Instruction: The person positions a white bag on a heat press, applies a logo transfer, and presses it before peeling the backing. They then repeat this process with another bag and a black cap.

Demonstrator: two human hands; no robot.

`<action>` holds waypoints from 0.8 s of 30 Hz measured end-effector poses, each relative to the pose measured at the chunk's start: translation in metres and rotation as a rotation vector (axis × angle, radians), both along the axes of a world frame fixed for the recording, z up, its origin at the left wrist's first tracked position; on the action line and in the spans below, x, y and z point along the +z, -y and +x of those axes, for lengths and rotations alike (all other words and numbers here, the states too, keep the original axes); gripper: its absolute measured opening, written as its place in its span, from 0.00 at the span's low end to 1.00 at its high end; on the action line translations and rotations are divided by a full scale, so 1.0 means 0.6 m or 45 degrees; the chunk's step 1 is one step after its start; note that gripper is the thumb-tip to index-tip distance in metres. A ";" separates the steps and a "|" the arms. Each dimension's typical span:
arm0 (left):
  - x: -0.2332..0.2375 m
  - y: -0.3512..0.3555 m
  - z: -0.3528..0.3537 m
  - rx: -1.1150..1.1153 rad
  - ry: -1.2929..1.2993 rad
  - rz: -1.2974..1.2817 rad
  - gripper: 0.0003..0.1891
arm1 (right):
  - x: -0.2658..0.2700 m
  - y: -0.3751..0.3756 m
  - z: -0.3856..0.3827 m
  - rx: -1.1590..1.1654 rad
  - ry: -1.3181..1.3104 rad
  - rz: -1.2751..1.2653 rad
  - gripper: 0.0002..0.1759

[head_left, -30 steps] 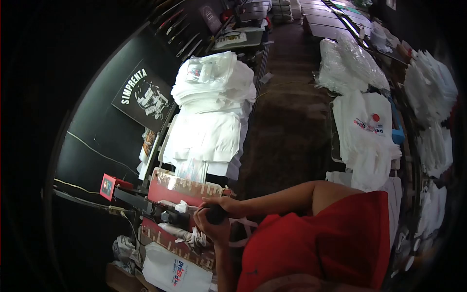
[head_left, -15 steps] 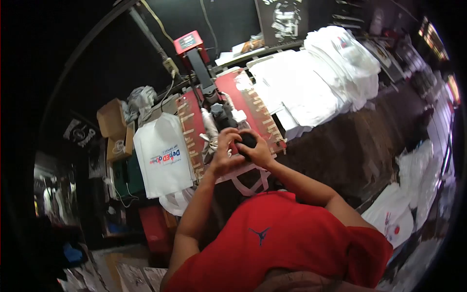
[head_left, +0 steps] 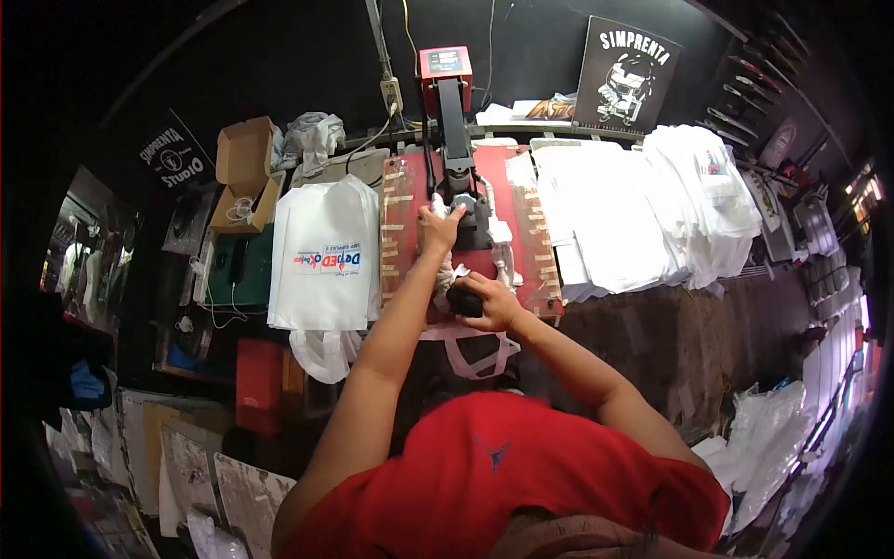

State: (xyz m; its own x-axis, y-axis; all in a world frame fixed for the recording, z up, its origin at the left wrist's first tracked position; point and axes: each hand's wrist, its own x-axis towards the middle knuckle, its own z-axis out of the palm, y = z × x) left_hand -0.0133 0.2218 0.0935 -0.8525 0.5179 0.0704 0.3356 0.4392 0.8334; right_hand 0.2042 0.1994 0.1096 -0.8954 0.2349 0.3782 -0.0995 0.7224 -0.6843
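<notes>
A heat press [head_left: 453, 121] with a red control box stands over a red board [head_left: 405, 210] edged with tape strips. My right hand [head_left: 495, 304] is wrapped round the black knob [head_left: 465, 300] at the front of the press. Farther up, my left hand [head_left: 440, 229] grips the grey knob [head_left: 463, 199] near the middle of the press. White wrapping covers the handle bars beside my hands. A white bag's handle loop [head_left: 480, 359] hangs over the front edge.
Printed white bags [head_left: 323, 252] lie left of the press, near an open cardboard box [head_left: 247, 177]. White bags are stacked [head_left: 605, 219] on the right, with a plastic-wrapped pile [head_left: 703, 200] beyond. A black sign [head_left: 626, 76] leans at the back.
My left hand has moved from the black knob up to the grey knob. My right hand stays on the black knob. The view has turned, levelling the press.
</notes>
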 end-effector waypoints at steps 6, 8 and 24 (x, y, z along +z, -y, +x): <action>-0.004 -0.042 -0.055 -0.111 0.239 -0.211 0.54 | -0.043 -0.003 -0.014 -0.117 -0.136 0.083 0.32; -0.007 -0.039 -0.057 -0.193 0.408 -0.127 0.54 | -0.046 0.007 -0.011 -0.174 -0.153 0.036 0.31; 0.058 0.051 -0.030 -0.368 -0.048 -0.213 0.45 | 0.092 0.027 0.010 -0.187 -0.344 0.070 0.33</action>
